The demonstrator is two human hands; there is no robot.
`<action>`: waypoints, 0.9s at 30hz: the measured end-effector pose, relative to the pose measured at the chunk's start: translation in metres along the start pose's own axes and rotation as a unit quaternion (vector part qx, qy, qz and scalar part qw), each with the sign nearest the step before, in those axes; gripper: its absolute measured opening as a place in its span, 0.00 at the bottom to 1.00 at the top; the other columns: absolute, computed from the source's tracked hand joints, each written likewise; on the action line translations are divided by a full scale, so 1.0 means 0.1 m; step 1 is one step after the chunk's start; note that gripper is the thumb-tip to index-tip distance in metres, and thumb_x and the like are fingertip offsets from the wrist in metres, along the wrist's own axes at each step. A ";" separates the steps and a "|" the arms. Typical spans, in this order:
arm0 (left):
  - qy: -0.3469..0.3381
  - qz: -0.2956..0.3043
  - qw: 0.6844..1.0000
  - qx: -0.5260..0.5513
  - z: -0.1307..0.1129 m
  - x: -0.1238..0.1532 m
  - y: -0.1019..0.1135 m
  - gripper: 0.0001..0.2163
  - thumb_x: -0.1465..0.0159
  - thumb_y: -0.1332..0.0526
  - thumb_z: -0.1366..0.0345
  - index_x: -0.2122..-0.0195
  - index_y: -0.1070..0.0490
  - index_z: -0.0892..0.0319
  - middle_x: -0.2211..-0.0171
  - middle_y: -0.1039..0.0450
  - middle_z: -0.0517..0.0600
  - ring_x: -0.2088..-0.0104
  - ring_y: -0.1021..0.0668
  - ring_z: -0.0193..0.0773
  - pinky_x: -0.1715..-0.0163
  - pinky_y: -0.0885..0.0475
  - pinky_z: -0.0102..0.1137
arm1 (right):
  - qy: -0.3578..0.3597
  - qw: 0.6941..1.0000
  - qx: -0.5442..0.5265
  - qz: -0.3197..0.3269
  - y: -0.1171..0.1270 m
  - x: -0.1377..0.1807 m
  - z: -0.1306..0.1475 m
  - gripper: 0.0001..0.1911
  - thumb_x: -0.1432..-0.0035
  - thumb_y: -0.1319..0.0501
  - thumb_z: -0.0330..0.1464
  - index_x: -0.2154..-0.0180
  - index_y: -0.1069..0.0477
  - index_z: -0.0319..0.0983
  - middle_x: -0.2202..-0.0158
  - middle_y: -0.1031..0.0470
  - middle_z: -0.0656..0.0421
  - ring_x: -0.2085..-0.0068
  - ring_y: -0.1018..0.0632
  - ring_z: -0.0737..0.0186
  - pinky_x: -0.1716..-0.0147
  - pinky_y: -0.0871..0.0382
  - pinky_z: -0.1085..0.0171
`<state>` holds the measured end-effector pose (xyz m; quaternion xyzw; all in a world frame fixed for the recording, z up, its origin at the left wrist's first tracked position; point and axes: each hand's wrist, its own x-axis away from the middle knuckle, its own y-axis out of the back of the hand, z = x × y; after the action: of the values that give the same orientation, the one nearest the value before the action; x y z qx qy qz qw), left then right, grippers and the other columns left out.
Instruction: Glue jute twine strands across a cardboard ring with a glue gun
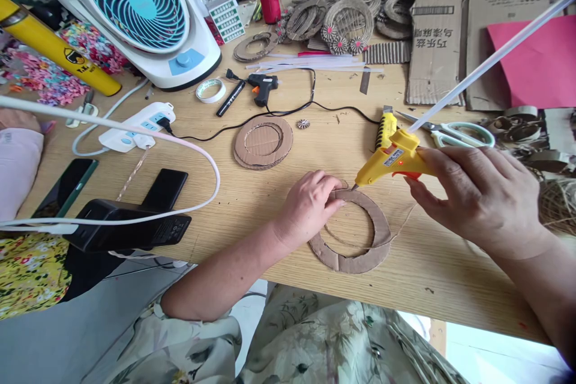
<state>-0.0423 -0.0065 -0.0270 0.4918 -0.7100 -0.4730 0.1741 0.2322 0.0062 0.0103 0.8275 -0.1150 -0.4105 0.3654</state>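
A flat cardboard ring (381, 225) lies near the front edge of the wooden table. My left hand (310, 204) pinches its upper left rim between thumb and fingers. Thin twine (404, 223) runs across the ring's opening and over its right side towards my right forearm; a short end seems to poke out by my left fingertips. In my right hand (486, 192) is a yellow glue gun (396, 159), its nozzle at the ring's top edge, close to my left fingers. A long translucent glue stick (490, 66) juts from the gun's back.
Behind the gun lie a yellow-handled cutter (386, 126) and scissors (465, 134). Cardboard discs (263, 143), a black glue gun (263, 89) and its cord are farther back. A fan (148, 12), power strip (137, 126) and white cable (216, 174) occupy the left, beside another person's sleeve (20, 162).
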 end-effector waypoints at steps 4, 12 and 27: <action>0.002 0.000 1.000 0.006 0.00 0.00 0.00 0.11 0.38 0.31 0.68 0.57 0.30 0.58 0.57 0.26 0.50 0.56 0.24 0.42 0.54 0.27 0.36 | 0.007 1.000 0.004 0.002 0.01 0.01 -0.01 0.26 0.44 0.33 0.38 0.47 0.30 0.34 0.62 0.22 0.53 0.68 0.29 0.58 0.69 0.36 0.60; 0.004 -0.001 1.000 0.008 -0.01 0.00 0.01 0.11 0.38 0.31 0.68 0.58 0.30 0.59 0.57 0.25 0.50 0.56 0.24 0.41 0.55 0.27 0.36 | -0.001 1.000 -0.015 0.006 0.01 0.03 -0.02 0.30 0.43 0.34 0.38 0.42 0.33 0.35 0.62 0.22 0.53 0.67 0.29 0.58 0.69 0.36 0.60; 0.005 0.000 1.000 0.012 0.00 0.00 0.01 0.11 0.38 0.31 0.69 0.58 0.30 0.58 0.57 0.25 0.50 0.56 0.23 0.41 0.55 0.27 0.36 | 0.010 1.000 -0.010 0.003 0.03 0.03 -0.04 0.26 0.44 0.33 0.38 0.47 0.30 0.33 0.62 0.22 0.52 0.66 0.29 0.57 0.68 0.36 0.59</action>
<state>-0.0423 -0.0065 -0.0264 0.4965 -0.7145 -0.4621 0.1715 0.2376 0.0044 0.0124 0.8273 -0.1095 -0.4026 0.3761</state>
